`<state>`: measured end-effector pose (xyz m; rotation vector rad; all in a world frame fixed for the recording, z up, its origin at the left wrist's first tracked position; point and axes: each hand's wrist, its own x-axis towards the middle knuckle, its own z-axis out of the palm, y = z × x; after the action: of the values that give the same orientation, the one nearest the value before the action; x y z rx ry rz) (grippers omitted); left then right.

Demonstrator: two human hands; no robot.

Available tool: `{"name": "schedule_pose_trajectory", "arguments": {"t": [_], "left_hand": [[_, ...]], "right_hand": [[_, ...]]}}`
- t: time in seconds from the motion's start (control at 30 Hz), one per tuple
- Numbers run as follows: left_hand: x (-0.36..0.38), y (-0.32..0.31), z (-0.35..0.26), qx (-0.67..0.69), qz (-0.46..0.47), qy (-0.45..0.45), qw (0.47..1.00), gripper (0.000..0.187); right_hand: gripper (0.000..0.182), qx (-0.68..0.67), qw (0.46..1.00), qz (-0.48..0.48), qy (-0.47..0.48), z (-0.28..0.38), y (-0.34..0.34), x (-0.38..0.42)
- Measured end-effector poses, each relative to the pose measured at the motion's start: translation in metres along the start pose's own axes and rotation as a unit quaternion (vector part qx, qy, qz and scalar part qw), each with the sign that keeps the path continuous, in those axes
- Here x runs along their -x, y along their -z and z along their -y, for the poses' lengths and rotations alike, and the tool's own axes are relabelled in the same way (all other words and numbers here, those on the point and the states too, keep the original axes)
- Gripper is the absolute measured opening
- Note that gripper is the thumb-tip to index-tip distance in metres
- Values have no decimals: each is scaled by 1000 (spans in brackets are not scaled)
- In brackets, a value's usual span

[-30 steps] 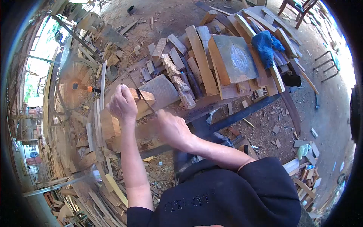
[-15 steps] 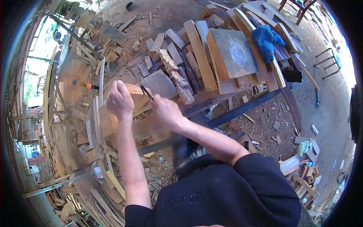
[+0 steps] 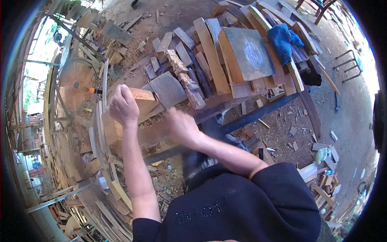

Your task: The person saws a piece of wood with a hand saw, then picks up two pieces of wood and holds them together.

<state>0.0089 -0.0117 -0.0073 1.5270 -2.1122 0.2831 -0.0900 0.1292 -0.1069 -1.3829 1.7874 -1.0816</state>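
A long brown wooden workbench [image 3: 215, 105] bore a thick grey-topped timber block [image 3: 246, 54] toward its right end. Near the bench's left end, a squared wooden piece [image 3: 146, 97] lay beneath and to the right of a person's left hand [image 3: 123, 105], which was closed over its left end, fingers largely hidden. The piece looked straight-edged, its narrow upper face orange-brown and its side paler. The right hand [image 3: 183, 127], blurred, was curled around the near end of a thin, dark, straight tool [image 3: 157, 97], which slanted across the piece's right end; contact could not be told.
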Motion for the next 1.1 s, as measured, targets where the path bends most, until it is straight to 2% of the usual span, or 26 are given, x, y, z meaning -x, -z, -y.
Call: {"name": "schedule_pose_trajectory", "arguments": {"t": [0.07,0.13,0.2,0.27,0.3,0.4,0.53,0.6,0.67,0.7,0.8,0.87,0.93,0.97,1.1], "left_hand": [[5,5,-5,-27,1,4,1000,40],[2,7,-6,-17,5,3,1000,41],[1,5,-3,10,-2,-6,1000,41],[5,3,-3,-17,-15,-10,1000,41],[7,2,-4,-18,-11,-9,1000,41],[5,9,-6,-13,-15,-13,1000,40],[6,7,-7,-18,-22,-14,999,41],[5,9,-6,-17,21,13,1000,42],[5,10,-8,-14,14,6,1000,41],[5,10,-9,-12,5,0,1000,41],[3,11,-8,-35,25,30,999,43],[3,9,-6,-30,16,21,999,43],[2,6,-6,-25,11,16,999,43],[1,7,-7,-30,0,5,1000,42],[4,6,-6,-40,-2,3,999,41]], "right_hand": [[11,0,1000,-11,3,-3,-4,-13],[10,11,999,26,-28,1,-2,-23],[11,11,999,14,-27,4,4,-8],[10,23,998,37,-36,6,9,4],[10,31,999,13,-13,-1,0,1],[11,49,997,44,-44,-3,4,-28],[12,-4,1000,3,31,36,33,0],[15,-20,999,31,24,52,44,10],[19,-32,998,16,50,57,41,11],[22,-35,998,-19,50,55,33,0],[22,-84,996,4,12,49,25,-35],[22,-72,997,-12,28,50,19,-17],[23,-38,999,24,26,46,28,13],[16,5,999,22,29,46,32,16],[16,-12,999,-21,45,29,13,-30]]}}
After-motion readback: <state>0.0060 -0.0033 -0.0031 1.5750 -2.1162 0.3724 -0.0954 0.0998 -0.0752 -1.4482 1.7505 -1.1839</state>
